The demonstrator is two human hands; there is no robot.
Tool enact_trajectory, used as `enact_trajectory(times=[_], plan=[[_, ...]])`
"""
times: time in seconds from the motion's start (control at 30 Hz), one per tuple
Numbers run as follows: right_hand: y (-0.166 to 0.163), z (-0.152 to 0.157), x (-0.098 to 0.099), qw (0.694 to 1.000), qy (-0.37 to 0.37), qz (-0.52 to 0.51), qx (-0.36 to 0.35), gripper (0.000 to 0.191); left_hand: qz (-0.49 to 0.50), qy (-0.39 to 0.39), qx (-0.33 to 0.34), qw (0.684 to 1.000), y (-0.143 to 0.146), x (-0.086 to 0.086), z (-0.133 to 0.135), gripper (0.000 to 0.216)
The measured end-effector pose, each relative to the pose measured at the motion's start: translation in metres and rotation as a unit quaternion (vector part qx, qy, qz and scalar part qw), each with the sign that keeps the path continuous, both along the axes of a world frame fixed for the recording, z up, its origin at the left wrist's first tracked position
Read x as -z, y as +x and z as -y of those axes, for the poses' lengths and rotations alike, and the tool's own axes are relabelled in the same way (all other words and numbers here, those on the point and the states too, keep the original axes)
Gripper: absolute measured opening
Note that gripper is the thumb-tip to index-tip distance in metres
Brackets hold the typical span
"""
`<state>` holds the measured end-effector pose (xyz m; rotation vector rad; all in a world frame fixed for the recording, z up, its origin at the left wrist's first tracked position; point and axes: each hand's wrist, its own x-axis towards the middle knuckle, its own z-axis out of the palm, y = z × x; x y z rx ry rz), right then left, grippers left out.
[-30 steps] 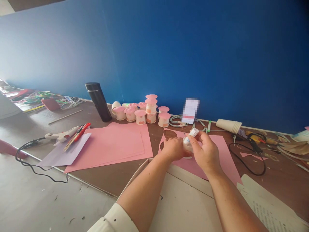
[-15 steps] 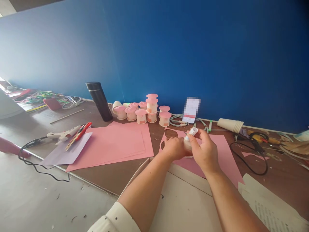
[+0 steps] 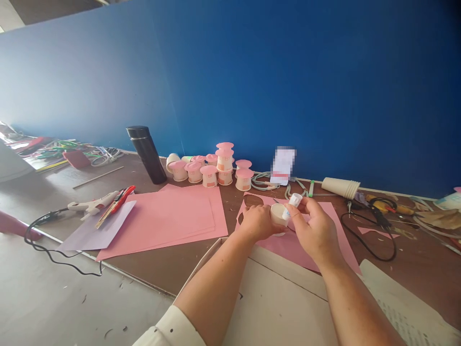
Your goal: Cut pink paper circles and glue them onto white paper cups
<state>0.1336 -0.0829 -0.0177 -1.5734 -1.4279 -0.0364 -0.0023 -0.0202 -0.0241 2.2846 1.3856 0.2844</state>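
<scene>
My left hand (image 3: 258, 222) is closed round a small white paper cup (image 3: 278, 213), held just above a pink paper sheet (image 3: 334, 230) with round holes cut in it. My right hand (image 3: 314, 229) pinches a small white glue tube (image 3: 293, 203), whose tip rests on the cup's rim. Both hands hover over the brown table (image 3: 180, 262) near its front. Behind them stands a cluster of small cups with pink round tops (image 3: 216, 169).
A black flask (image 3: 147, 154) stands at the back left. Pink sheets (image 3: 169, 216), a lilac sheet (image 3: 97, 229), a glue gun (image 3: 91, 203) with black cable and a red cutter (image 3: 120, 198) lie left. Stacked paper cups (image 3: 341, 187), cables and tools lie right. White board (image 3: 281, 307) lies below my arms.
The cup has turned so its open rim shows, and my right hand has shifted slightly right, with the glue tube's tip now on the rim.
</scene>
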Motion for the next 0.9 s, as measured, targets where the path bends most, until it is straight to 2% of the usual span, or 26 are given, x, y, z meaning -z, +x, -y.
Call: enact_trajectory(times=[0.1,0.23,0.37,0.67,0.8,0.9], plan=[[0.001,-0.002,0.003,1.0,0.021,0.019,0.011,0.027,0.0,0.005,0.0,1.0,0.0,0.002,-0.001,0.062],[0.003,-0.001,0.0,0.997,0.051,-0.032,0.046,0.03,0.002,0.004,-0.006,1.0,0.0,0.002,0.0,0.061],[0.001,0.003,-0.005,0.997,0.042,-0.062,0.024,0.033,0.004,0.009,-0.008,1.0,0.0,0.0,0.0,0.061],[0.001,0.002,-0.002,0.999,-0.019,0.015,-0.03,0.026,-0.002,0.025,-0.018,1.0,-0.001,0.0,0.0,0.056],[0.007,0.002,-0.003,0.999,-0.012,0.047,-0.006,0.025,0.002,0.02,-0.023,1.0,-0.001,0.0,0.001,0.059],[0.009,0.003,-0.006,0.999,-0.007,0.034,0.014,0.028,0.0,0.016,-0.033,0.999,-0.001,-0.002,0.001,0.058]])
